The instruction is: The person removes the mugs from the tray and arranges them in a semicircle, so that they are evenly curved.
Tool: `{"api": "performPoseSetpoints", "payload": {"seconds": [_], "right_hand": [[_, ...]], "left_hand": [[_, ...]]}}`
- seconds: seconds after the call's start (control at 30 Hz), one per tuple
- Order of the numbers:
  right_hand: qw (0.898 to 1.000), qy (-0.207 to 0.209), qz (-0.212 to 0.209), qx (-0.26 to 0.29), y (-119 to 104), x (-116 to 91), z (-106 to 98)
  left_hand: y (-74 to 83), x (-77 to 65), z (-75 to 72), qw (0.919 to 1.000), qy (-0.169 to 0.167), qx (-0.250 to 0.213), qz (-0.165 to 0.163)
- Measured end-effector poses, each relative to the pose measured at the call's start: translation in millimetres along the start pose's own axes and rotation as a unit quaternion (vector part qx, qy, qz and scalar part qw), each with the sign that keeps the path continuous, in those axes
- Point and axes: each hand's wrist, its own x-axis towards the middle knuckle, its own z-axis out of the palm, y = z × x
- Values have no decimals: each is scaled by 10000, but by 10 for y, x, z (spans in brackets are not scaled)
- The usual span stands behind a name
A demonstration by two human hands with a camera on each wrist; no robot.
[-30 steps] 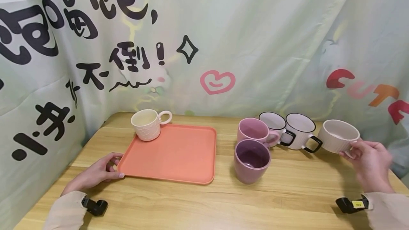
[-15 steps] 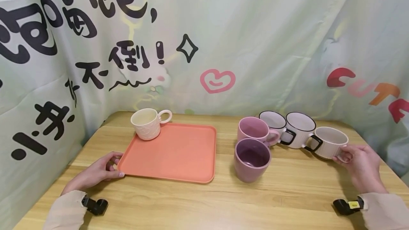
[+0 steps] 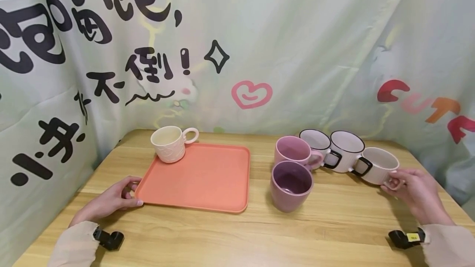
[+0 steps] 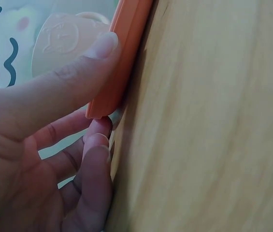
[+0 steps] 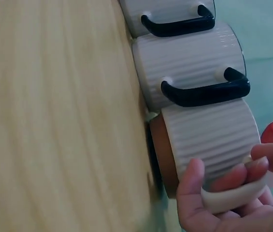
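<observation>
My left hand [image 3: 113,199] pinches the near left corner of a coral tray [image 3: 202,182]. In the left wrist view the thumb [image 4: 73,79] lies on the rim and the other fingers curl beneath it. At far right my right hand [image 3: 419,193] holds a ribbed off-white mug [image 3: 378,162] by its handle, with fingers [image 5: 233,176] through the loop. Its brown base [image 5: 164,154] shows in the right wrist view, tilted slightly and close over the table. The mug's side is right against a white mug with a black handle [image 3: 346,151].
A cream embossed mug [image 3: 168,147] stands at the tray's back left corner. Right of the tray are a purple mug [image 3: 290,195], a pink mug [image 3: 291,149] behind it, and another black-handled white mug [image 3: 315,141]. A printed curtain [image 3: 297,52] hangs behind the wooden table [image 3: 222,238].
My right hand has moved left and slightly down with the ribbed mug, bringing it beside the black-handled mugs. The left hand and the tray have stayed in place.
</observation>
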Motion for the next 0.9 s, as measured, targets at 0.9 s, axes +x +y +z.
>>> {"api": "performPoseSetpoints", "payload": {"seconds": [0.9], "right_hand": [[9985, 99, 181, -505, 42, 3, -69]], "left_hand": [[-8, -8, -21, 10000, -53, 79, -14]]}}
